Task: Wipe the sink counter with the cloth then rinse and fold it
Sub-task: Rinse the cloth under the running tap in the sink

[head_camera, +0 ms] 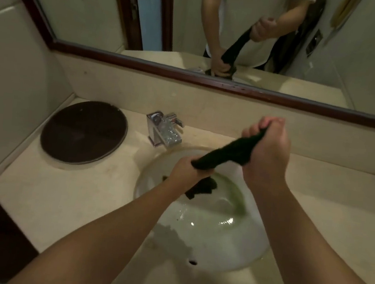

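A dark cloth [224, 154] is twisted into a tight rope above the white sink basin [206, 243]. My left hand [184, 170] grips its lower end, and a loose tail of cloth hangs below that fist into the basin. My right hand [267, 148] is closed on the upper end, higher and to the right. Greenish water pools in the basin. The beige counter [72, 194] surrounds the sink.
A chrome faucet [163, 127] stands behind the basin. A round dark tray [83, 132] lies on the counter's left. A wood-framed mirror [189, 72] runs along the back wall and reflects a person's arms and the cloth. A dark object sits at the lower left edge.
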A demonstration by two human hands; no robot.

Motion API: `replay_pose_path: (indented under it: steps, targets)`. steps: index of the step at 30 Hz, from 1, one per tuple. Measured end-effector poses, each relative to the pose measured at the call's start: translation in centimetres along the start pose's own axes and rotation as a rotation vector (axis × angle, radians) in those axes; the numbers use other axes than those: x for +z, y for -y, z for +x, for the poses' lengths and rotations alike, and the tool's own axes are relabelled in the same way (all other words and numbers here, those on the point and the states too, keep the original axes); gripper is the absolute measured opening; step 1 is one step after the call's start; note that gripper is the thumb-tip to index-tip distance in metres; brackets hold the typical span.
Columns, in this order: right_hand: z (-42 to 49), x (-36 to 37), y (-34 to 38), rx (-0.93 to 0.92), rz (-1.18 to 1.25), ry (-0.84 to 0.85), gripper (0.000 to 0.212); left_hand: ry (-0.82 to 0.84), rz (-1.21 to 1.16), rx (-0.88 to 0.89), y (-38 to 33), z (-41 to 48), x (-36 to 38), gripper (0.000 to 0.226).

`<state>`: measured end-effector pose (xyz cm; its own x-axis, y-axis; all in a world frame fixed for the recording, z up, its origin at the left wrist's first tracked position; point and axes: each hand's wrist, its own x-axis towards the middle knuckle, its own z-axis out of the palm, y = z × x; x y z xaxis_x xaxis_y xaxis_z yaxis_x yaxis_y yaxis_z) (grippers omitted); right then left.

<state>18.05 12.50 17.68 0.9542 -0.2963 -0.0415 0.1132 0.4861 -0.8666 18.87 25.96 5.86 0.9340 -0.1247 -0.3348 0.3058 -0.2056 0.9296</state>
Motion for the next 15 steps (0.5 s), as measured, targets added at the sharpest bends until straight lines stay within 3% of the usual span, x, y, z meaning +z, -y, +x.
replay_pose_path:
  steps: [3,5,7,11,13,15]
  targets:
    - [1.3,-2.2,-3.3,0.068,0.124,-0.292,0.029,0.144,-0.434,-0.096,1.3,1.1,-3.1,0.038]
    - [1.9,-4.0,-6.7,0.28,-0.037,-0.547,0.026,0.229,-0.716,-0.145,2.1,1.8,-4.4,0.06]
    - [1.7,-5.2,-9.9,0.579,-0.181,-0.65,0.021,0.246,-0.92,-0.227,2.1,1.9,-4.7,0.076]
    - [0.3,-3.1,-14.3,0.887,-0.415,-0.329,0.023,0.084,-1.161,-0.379,2.1,3.2,-4.5,0.045]
    - [0.4,-1.4,-15.2,0.946,-0.321,-0.196,0.041,0.019,-1.19,-0.409,2.2,4.1,-4.6,0.028]
    - [1.3,0.0,-16.1,0.901,-0.163,-0.186,0.059,0.014,-1.169,-0.418,2.4,4.9,-4.7,0.017]
